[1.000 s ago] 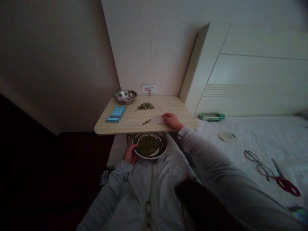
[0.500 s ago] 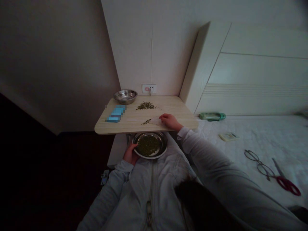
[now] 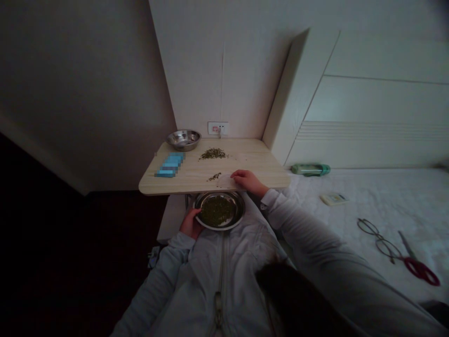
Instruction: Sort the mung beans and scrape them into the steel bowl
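Observation:
My left hand (image 3: 191, 224) grips the left rim of a steel bowl (image 3: 240, 205), which sits in my lap just under the table's front edge. Inside the bowl lies a layer of small green grains or dried leaf bits (image 3: 215, 209); their exact kind is unclear. Above it, my right hand (image 3: 249, 181) pinches a thin, whitish, see-through sheet (image 3: 225, 181) against the tabletop near the front edge. A small heap of green bits (image 3: 213, 177) lies just left of the sheet. Farther back is a larger heap of the same bits (image 3: 213, 153).
The pale wooden table (image 3: 189, 183) also carries a second steel bowl (image 3: 192, 144) and a blurred blue object (image 3: 170, 165). On the bed at right lie a green bottle (image 3: 310, 169), a pale small box (image 3: 334, 199), eyeglasses (image 3: 380, 238) and red-handled scissors (image 3: 421, 271). A wall socket (image 3: 218, 128) is behind.
My right hand has drawn the thin sheet slightly toward the table's front edge, away from the small heap. My left hand and the bowl stay in place.

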Demonstrator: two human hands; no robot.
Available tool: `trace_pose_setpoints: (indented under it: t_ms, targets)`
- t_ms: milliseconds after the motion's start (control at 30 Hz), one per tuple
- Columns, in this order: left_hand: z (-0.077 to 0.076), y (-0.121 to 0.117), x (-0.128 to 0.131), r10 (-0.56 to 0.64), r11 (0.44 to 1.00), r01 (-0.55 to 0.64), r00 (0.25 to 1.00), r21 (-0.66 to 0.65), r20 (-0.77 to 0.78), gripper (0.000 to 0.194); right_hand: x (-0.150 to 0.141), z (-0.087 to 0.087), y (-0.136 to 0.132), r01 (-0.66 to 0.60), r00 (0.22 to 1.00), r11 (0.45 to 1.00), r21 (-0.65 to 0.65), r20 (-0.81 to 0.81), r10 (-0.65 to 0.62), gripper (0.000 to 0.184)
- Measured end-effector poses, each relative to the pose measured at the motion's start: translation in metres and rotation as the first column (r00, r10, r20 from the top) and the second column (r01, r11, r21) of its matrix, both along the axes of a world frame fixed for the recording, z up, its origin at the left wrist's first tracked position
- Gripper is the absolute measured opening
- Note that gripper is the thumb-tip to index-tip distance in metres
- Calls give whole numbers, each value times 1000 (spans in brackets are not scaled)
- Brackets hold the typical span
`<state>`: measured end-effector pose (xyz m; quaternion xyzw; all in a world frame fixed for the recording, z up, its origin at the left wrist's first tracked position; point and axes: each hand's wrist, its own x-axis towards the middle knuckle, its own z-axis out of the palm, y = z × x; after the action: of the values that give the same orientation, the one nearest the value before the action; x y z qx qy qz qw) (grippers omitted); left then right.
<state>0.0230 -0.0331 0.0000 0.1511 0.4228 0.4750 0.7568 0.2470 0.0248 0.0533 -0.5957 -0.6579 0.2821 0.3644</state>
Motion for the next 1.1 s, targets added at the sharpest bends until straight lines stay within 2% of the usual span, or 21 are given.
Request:
trace_pose_setpoints:
  t_ms: [167,267,433,500,567,867,1100]
  targets:
    - [-1,1,0,9,1000,-9,1000,9,5,16,-1,-2,-5,-63,995,998,-12,-72,62,24]
    - [-3,1,0,0,1000,0,1000,19,14,15,1,-4,0,-44,988,999,-25,-149,40,25]
    - [0,0,0,8,999,-7,1000,32,-26,14,2,-5,25,200,959,975,93,-224,-176,27]
    - [1,-1,-1,5,999,-4,1000,36,-26,14,1,-6,34,280,947,953,113,-198,-254,28]
    - [1,-1,-1,-3,1000,4,1000,31,-24,14,0,-7,38,308,946,944,121,-141,-290,27]
    - [-1,1,-2,-7,1000,8,999,20,-47,13,-4,-8,31,297,952,943,151,24,-304,27]
    - [-3,1,-2,-21,999,22,999,27,-39,14,-3,-6,27,182,983,978,103,-32,-180,25]
